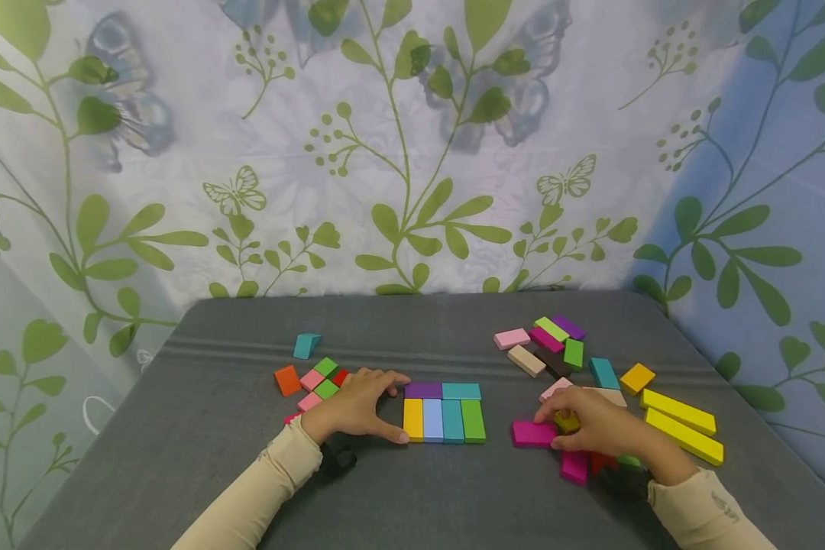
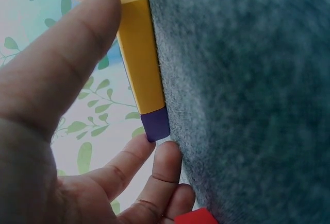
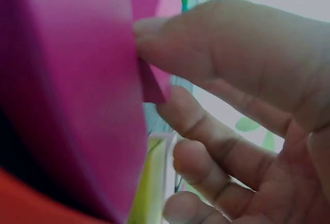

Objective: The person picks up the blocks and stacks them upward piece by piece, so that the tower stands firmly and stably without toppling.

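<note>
A flat rectangle of wooden blocks lies mid-table: a purple block (image 1: 422,390) and a teal block (image 1: 461,391) along the back, with yellow (image 1: 413,420), light blue (image 1: 432,420), teal and green blocks (image 1: 473,421) upright before them. My left hand (image 1: 357,405) spans its left side, thumb at the yellow block's near end, a fingertip at the purple block's end; the left wrist view shows both contacts. My right hand (image 1: 601,424) pinches a magenta block (image 1: 532,434) between thumb and fingers, low over the table. Another magenta block (image 1: 574,467) lies under that hand.
On the left are a teal triangular block (image 1: 306,345), an orange block (image 1: 288,380) and several small pink, green and red blocks. Loose blocks spread behind the right hand, with two long yellow blocks (image 1: 684,436) to its right. A patterned curtain (image 1: 412,153) hangs behind the grey table (image 1: 454,504).
</note>
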The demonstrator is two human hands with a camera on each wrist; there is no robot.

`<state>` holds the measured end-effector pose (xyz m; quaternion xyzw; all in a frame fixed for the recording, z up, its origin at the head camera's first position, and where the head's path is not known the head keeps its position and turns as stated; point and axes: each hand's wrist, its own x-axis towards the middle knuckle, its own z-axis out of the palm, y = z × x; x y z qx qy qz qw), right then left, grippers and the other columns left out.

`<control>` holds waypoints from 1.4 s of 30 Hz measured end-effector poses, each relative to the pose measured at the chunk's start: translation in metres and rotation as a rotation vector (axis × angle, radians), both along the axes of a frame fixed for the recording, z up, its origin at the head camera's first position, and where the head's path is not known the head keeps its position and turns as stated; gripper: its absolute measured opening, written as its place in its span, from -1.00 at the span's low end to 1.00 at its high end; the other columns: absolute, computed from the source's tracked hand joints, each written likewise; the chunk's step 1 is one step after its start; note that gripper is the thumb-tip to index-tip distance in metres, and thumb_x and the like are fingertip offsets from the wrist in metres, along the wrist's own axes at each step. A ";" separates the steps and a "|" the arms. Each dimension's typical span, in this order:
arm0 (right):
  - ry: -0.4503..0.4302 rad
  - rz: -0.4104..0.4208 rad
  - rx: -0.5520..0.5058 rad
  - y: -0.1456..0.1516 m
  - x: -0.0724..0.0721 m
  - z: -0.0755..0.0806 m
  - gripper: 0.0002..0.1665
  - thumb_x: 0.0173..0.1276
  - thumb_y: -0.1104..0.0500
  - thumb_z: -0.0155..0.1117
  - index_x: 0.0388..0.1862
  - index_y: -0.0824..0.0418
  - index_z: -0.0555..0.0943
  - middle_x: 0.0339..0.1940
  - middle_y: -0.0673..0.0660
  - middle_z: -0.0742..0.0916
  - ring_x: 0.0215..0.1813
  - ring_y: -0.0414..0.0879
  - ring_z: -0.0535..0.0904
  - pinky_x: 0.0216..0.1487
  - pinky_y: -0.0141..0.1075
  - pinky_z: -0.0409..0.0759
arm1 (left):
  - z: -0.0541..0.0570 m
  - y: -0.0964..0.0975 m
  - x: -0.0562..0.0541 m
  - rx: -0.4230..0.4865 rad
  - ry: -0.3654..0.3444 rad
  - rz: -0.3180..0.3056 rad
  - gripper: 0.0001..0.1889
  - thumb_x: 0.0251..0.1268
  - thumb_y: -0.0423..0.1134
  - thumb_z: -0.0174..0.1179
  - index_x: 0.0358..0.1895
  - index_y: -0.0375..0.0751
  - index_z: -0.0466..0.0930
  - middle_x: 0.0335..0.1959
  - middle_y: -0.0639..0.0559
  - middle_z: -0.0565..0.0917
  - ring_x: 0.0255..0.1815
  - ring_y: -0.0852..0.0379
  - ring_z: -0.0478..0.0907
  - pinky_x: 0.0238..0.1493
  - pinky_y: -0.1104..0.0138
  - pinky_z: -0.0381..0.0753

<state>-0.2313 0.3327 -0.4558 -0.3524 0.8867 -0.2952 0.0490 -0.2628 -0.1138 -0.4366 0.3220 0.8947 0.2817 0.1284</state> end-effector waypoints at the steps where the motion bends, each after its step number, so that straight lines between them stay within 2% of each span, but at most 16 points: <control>1: -0.015 0.016 0.008 -0.004 0.002 0.003 -0.66 0.29 0.09 0.68 0.02 -0.04 0.81 -0.05 -0.16 0.77 -0.06 -0.24 0.57 -0.05 -0.33 0.62 | 0.000 0.000 0.000 0.000 0.001 -0.001 -0.11 0.13 0.06 0.65 0.49 -0.22 0.48 0.07 0.00 0.61 0.14 -0.06 0.37 0.26 -0.08 0.37; 3: -0.037 0.066 0.008 -0.010 0.006 0.007 -0.66 0.31 0.11 0.67 0.04 0.03 0.80 -0.08 -0.14 0.77 -0.11 -0.22 0.57 -0.10 -0.30 0.63 | -0.001 0.000 0.000 -0.002 0.004 -0.002 -0.11 0.13 0.07 0.65 0.49 -0.22 0.48 0.07 0.00 0.61 0.14 -0.07 0.38 0.26 -0.08 0.37; 4: -0.040 0.081 -0.007 -0.012 0.006 0.003 -0.66 0.31 0.11 0.67 0.04 0.02 0.80 -0.09 -0.14 0.78 -0.14 -0.24 0.57 -0.12 -0.32 0.62 | -0.001 0.000 0.000 -0.003 0.006 -0.003 -0.11 0.13 0.07 0.65 0.49 -0.22 0.48 0.07 0.00 0.61 0.14 -0.06 0.38 0.26 -0.07 0.37; 6: -0.043 0.110 -0.027 -0.015 0.006 -0.005 -0.65 0.32 0.11 0.68 0.06 0.02 0.81 -0.10 -0.14 0.78 -0.15 -0.25 0.56 -0.15 -0.34 0.61 | -0.001 0.000 0.000 -0.005 0.009 -0.005 -0.11 0.14 0.07 0.64 0.49 -0.22 0.48 0.07 0.00 0.61 0.13 -0.06 0.38 0.26 -0.07 0.37; 8: -0.033 0.127 -0.050 -0.017 0.002 -0.021 -0.63 0.33 0.05 0.67 0.09 -0.04 0.81 -0.08 -0.16 0.78 -0.14 -0.27 0.57 -0.15 -0.36 0.61 | -0.001 -0.001 -0.001 -0.006 0.010 -0.005 -0.10 0.14 0.08 0.64 0.49 -0.22 0.48 0.07 0.01 0.61 0.13 -0.05 0.38 0.25 -0.07 0.37; 10: -0.044 0.114 -0.062 -0.021 0.000 -0.033 -0.62 0.34 -0.02 0.66 0.11 -0.11 0.81 -0.06 -0.20 0.79 -0.14 -0.29 0.58 -0.14 -0.35 0.61 | -0.002 -0.001 -0.001 -0.006 0.012 -0.005 -0.10 0.14 0.08 0.64 0.49 -0.22 0.48 0.08 0.00 0.62 0.12 -0.05 0.38 0.26 -0.07 0.37; 12: -0.068 0.083 -0.048 -0.027 0.001 -0.038 -0.61 0.34 -0.08 0.66 0.12 -0.16 0.80 -0.04 -0.22 0.79 -0.12 -0.28 0.60 -0.12 -0.33 0.63 | -0.002 -0.001 -0.001 -0.007 0.012 -0.003 -0.10 0.14 0.08 0.64 0.50 -0.22 0.48 0.08 0.00 0.62 0.13 -0.06 0.38 0.27 -0.07 0.37; 14: -0.099 0.019 -0.045 -0.031 0.002 -0.042 -0.60 0.29 -0.14 0.68 0.09 -0.24 0.80 -0.04 -0.27 0.80 -0.10 -0.30 0.63 -0.07 -0.32 0.65 | -0.002 -0.001 0.000 -0.007 0.011 -0.001 -0.10 0.14 0.07 0.64 0.50 -0.22 0.48 0.08 0.00 0.62 0.14 -0.06 0.38 0.28 -0.08 0.36; 17: -0.160 -0.071 -0.025 -0.035 0.005 -0.038 -0.61 0.22 -0.16 0.72 0.00 -0.21 0.80 -0.13 -0.25 0.79 -0.18 -0.26 0.63 -0.15 -0.33 0.65 | -0.001 0.000 0.000 -0.007 0.005 0.003 -0.11 0.14 0.07 0.65 0.50 -0.21 0.48 0.09 -0.01 0.62 0.15 -0.07 0.38 0.29 -0.10 0.36; 21: -0.248 -0.099 -0.076 -0.053 0.023 -0.003 -0.70 0.24 0.01 0.73 -0.15 -0.01 0.77 -0.32 -0.18 0.72 -0.35 -0.25 0.55 -0.33 -0.36 0.56 | -0.001 0.000 0.001 -0.008 0.003 0.004 -0.10 0.14 0.06 0.65 0.50 -0.21 0.48 0.10 -0.02 0.62 0.16 -0.08 0.38 0.30 -0.10 0.36; 24: -0.274 -0.088 -0.103 -0.072 0.038 0.022 -0.76 0.27 0.14 0.70 -0.19 0.10 0.77 -0.37 -0.17 0.69 -0.39 -0.28 0.51 -0.35 -0.39 0.51 | -0.001 0.000 0.001 -0.012 0.001 -0.001 -0.10 0.15 0.07 0.64 0.51 -0.21 0.47 0.11 -0.03 0.62 0.16 -0.08 0.38 0.31 -0.10 0.37; 33: -0.193 -0.151 -0.033 -0.109 0.050 0.025 -0.73 0.25 0.05 0.72 -0.19 0.02 0.77 -0.38 -0.22 0.67 -0.45 -0.30 0.43 -0.41 -0.38 0.47 | -0.001 -0.003 0.000 0.000 0.015 -0.022 -0.24 0.37 -0.02 0.53 0.51 -0.26 0.47 0.10 -0.10 0.64 0.20 -0.19 0.43 0.31 -0.14 0.34; 42: -0.110 -0.195 0.055 -0.147 0.052 0.028 -0.71 0.21 0.00 0.74 -0.20 0.02 0.79 -0.37 -0.23 0.67 -0.36 -0.30 0.46 -0.32 -0.35 0.53 | 0.000 -0.001 0.000 -0.011 0.022 -0.009 -0.26 0.38 -0.02 0.52 0.51 -0.25 0.47 0.08 -0.10 0.65 0.19 -0.20 0.44 0.31 -0.15 0.35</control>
